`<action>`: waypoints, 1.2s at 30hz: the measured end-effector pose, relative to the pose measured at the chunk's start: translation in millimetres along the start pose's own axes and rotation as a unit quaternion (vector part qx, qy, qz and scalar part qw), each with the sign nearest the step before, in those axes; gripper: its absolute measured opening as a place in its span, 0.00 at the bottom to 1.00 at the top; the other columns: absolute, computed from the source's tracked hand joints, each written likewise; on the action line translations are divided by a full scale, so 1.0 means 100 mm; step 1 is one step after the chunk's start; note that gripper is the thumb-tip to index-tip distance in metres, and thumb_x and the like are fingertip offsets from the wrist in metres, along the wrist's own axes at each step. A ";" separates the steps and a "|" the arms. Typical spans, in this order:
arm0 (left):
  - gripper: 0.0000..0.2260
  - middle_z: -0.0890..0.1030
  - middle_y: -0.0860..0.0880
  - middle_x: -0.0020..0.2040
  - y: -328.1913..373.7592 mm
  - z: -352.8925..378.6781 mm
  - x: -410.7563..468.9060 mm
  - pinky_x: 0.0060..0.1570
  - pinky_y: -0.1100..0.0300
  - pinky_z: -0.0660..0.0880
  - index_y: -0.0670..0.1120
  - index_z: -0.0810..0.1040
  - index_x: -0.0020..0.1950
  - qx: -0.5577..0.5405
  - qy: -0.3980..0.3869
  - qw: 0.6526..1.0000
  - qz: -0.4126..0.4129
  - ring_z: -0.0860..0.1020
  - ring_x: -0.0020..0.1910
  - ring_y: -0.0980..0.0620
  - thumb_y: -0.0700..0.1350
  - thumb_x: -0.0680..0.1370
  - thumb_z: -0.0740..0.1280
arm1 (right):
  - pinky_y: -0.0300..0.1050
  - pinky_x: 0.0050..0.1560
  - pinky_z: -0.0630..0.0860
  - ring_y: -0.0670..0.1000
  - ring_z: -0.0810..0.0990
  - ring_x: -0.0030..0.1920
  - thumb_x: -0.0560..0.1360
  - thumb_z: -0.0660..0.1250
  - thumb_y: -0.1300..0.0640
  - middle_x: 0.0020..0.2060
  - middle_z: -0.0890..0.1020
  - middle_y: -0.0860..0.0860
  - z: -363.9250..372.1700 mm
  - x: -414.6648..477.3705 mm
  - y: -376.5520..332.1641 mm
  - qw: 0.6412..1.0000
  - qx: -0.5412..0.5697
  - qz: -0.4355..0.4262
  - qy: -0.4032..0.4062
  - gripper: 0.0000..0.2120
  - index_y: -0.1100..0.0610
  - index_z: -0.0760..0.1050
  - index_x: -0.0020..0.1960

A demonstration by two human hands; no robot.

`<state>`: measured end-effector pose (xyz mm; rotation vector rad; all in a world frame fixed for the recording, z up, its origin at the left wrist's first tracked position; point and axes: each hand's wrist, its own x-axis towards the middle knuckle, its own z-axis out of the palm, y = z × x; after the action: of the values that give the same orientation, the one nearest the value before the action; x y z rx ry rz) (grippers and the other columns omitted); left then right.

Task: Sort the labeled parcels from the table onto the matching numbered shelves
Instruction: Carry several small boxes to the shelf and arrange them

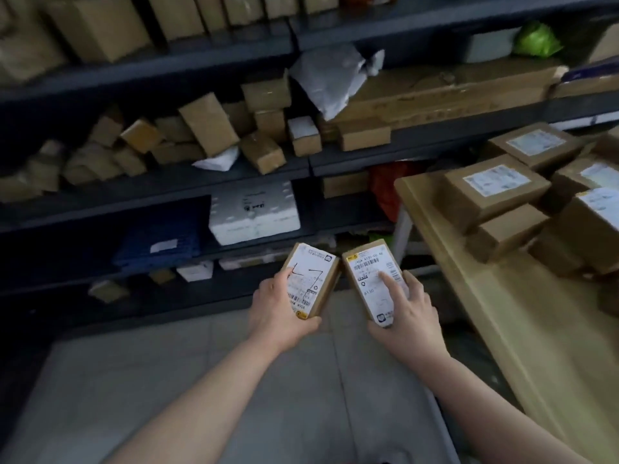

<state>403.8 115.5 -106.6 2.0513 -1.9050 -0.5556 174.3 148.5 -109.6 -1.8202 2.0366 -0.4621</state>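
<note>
Shelves [167, 185], table [449, 259] edge bound floor [160, 380]; left hand [278, 308], right hand [410, 309] grip parcels [313, 279].

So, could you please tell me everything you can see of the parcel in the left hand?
The parcel is a small, flat brown cardboard box, its top covered by a white label with barcodes and big black handwritten strokes. The left hand grips it from below, thumb on the label, tilted, label up, before the shelves. Its top corner nearly meets the second parcel.
</note>
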 end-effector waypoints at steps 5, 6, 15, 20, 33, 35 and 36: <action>0.48 0.71 0.49 0.61 -1.14 -0.65 -0.32 0.55 0.57 0.72 0.56 0.58 0.73 -0.041 0.067 0.992 -0.098 0.71 0.58 0.50 0.64 0.57 0.74 | 0.53 0.65 0.65 0.57 0.61 0.69 0.66 0.69 0.44 0.74 0.53 0.53 0.53 -0.02 -1.15 0.996 0.003 -0.086 -0.037 0.42 0.41 0.52 0.75; 0.48 0.70 0.50 0.60 -1.37 -0.76 -0.40 0.52 0.59 0.71 0.56 0.57 0.73 -0.049 0.077 0.989 -0.115 0.70 0.58 0.51 0.64 0.56 0.74 | 0.53 0.65 0.65 0.57 0.61 0.69 0.66 0.69 0.43 0.74 0.53 0.52 0.65 -0.06 -1.38 0.993 0.001 -0.105 -0.044 0.42 0.41 0.52 0.75; 0.50 0.71 0.50 0.63 -3.28 -1.72 -1.22 0.55 0.57 0.70 0.55 0.57 0.74 -0.044 0.151 0.956 -0.249 0.70 0.61 0.50 0.65 0.56 0.74 | 0.55 0.67 0.63 0.56 0.61 0.69 0.65 0.69 0.40 0.74 0.53 0.52 1.76 -0.42 -3.41 0.964 -0.010 -0.236 -0.125 0.43 0.42 0.52 0.75; 0.52 0.67 0.50 0.65 -4.03 -2.19 -1.59 0.58 0.53 0.72 0.57 0.55 0.75 -0.050 0.193 0.919 -0.341 0.68 0.63 0.50 0.63 0.56 0.76 | 0.56 0.65 0.63 0.57 0.63 0.67 0.65 0.68 0.39 0.73 0.55 0.52 2.18 -0.54 -4.36 0.934 -0.030 -0.317 -0.163 0.44 0.45 0.52 0.75; 0.51 0.67 0.49 0.66 -5.00 -2.95 -2.00 0.58 0.52 0.70 0.56 0.54 0.75 -0.058 0.289 0.793 -0.533 0.67 0.63 0.49 0.65 0.57 0.74 | 0.55 0.69 0.63 0.56 0.61 0.70 0.68 0.69 0.40 0.75 0.53 0.52 2.93 -0.50 -6.47 0.809 -0.015 -0.523 -0.266 0.41 0.44 0.54 0.76; 0.50 0.67 0.48 0.66 -5.09 -3.07 -2.09 0.60 0.52 0.69 0.54 0.55 0.75 -0.070 0.320 0.767 -0.552 0.68 0.63 0.48 0.64 0.58 0.75 | 0.55 0.68 0.63 0.57 0.61 0.70 0.68 0.70 0.41 0.75 0.53 0.53 3.01 -0.54 -6.77 0.787 -0.013 -0.553 -0.273 0.41 0.45 0.54 0.76; 0.50 0.68 0.48 0.65 -5.13 -3.11 -2.14 0.61 0.52 0.69 0.54 0.56 0.75 -0.077 0.337 0.753 -0.560 0.69 0.63 0.47 0.63 0.59 0.75 | 0.56 0.68 0.64 0.57 0.61 0.70 0.68 0.70 0.41 0.75 0.53 0.53 3.06 -0.58 -6.91 0.779 -0.013 -0.563 -0.277 0.41 0.45 0.55 0.76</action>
<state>990.7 356.8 -48.3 2.5762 -0.0965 -0.0991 929.1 129.2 -46.3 -2.6154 0.4097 -0.1187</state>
